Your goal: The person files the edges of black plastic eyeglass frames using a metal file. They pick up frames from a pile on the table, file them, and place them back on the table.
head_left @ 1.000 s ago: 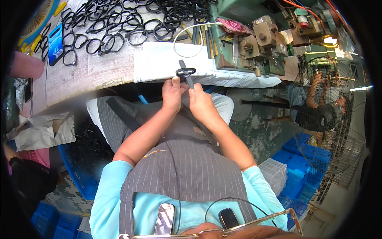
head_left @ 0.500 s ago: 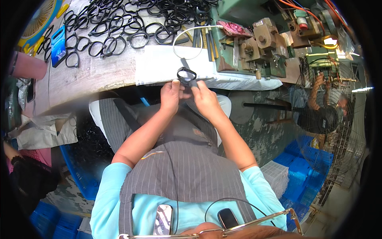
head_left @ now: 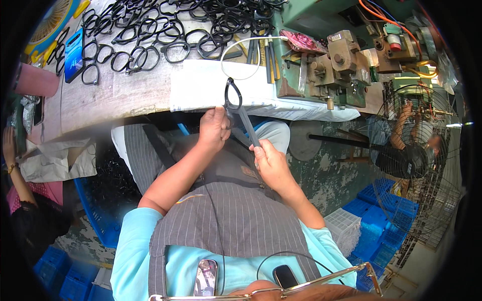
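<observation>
- Two hands share one black eyeglass frame (head_left: 233, 95): the left hand (head_left: 215, 128) is clenched on its lower rim, and the right hand (head_left: 268, 163) pinches the end of a slim grey file-like tool (head_left: 247, 125) that runs up to the frame.
- That frame stands upright just above the left grip, at the near edge of the table (head_left: 120, 95), over a white cloth (head_left: 201, 88).
- Just beyond the grip lie a white wire loop (head_left: 246, 57) and a few hand tools (head_left: 266, 55); further off, many more black frames (head_left: 165, 30) are spread out.
- Right of the grip stands a green machine (head_left: 321, 60), with a fan (head_left: 406, 135) past it.
- Risk, as I judge it: the tool's tip could slip off the narrow rim and jab the left fingers, since they sit touching the contact spot; too hard a push could also twist the thin frame.
</observation>
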`<state>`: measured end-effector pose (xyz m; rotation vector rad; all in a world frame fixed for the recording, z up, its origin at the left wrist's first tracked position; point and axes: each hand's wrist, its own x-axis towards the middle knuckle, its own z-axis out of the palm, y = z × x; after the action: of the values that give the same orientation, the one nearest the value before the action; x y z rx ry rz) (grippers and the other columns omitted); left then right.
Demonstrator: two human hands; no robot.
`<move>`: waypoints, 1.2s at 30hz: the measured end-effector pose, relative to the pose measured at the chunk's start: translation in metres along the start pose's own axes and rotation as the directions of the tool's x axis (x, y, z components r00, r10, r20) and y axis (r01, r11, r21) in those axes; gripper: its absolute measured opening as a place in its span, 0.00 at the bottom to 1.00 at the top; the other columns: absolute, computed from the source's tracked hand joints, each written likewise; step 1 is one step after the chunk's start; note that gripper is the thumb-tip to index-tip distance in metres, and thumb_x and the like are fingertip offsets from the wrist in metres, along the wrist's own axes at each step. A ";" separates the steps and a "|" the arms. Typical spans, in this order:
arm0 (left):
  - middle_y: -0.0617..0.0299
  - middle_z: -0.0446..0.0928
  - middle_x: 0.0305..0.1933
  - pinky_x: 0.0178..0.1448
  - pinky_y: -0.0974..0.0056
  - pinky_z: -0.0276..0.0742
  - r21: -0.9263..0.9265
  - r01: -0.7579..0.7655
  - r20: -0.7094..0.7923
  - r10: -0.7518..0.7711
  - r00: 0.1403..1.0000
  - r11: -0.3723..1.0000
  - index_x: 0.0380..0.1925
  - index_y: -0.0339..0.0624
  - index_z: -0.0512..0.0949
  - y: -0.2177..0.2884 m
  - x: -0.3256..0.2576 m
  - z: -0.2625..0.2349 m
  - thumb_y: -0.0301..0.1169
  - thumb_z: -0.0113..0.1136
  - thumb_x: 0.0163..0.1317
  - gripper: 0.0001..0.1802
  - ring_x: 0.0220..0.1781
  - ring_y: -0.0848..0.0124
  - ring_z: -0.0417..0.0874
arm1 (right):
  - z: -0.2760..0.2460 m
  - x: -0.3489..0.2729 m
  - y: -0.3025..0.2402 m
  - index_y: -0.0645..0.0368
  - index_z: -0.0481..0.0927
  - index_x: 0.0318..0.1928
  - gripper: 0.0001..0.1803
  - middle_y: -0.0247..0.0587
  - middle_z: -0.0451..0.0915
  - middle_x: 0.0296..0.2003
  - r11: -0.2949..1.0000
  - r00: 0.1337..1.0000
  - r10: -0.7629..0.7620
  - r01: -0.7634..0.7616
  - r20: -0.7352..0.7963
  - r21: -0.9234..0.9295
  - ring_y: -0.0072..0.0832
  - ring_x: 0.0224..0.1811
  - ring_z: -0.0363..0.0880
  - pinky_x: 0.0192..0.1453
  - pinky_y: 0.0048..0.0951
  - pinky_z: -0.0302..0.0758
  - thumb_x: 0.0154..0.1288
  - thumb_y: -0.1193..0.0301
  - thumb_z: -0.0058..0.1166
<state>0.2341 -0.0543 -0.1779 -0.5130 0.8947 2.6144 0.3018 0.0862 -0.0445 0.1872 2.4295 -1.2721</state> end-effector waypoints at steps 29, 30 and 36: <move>0.58 0.71 0.28 0.35 0.64 0.71 0.875 -0.318 0.258 0.204 0.944 0.366 0.37 0.35 0.71 0.031 -0.020 -0.002 0.42 0.65 0.57 0.21 0.28 0.68 0.71 | 0.002 0.038 0.005 0.59 0.67 0.40 0.08 0.53 0.78 0.27 0.754 0.925 -0.379 0.306 -0.005 -0.581 0.55 0.26 0.77 0.28 0.52 0.73 0.66 0.70 0.49; 0.61 0.69 0.27 0.35 0.65 0.70 0.878 -0.316 0.263 0.189 0.946 0.359 0.35 0.36 0.71 0.033 -0.021 0.001 0.40 0.65 0.57 0.19 0.28 0.71 0.69 | 0.001 0.037 0.004 0.60 0.66 0.40 0.08 0.53 0.78 0.27 0.754 0.932 -0.363 0.296 0.003 -0.587 0.55 0.26 0.77 0.28 0.52 0.73 0.66 0.70 0.48; 0.47 0.77 0.32 0.41 0.53 0.75 0.933 -0.257 0.232 0.125 0.965 0.252 0.37 0.33 0.72 0.041 -0.022 0.008 0.38 0.62 0.56 0.18 0.35 0.50 0.80 | -0.002 0.038 0.003 0.61 0.66 0.40 0.09 0.54 0.78 0.28 0.737 0.940 -0.338 0.290 0.038 -0.611 0.56 0.26 0.77 0.28 0.52 0.74 0.67 0.69 0.48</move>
<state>0.2342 -0.0841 -0.1413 0.1310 2.3357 1.6310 0.2674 0.0869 -0.0608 -0.3844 2.8816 -0.5183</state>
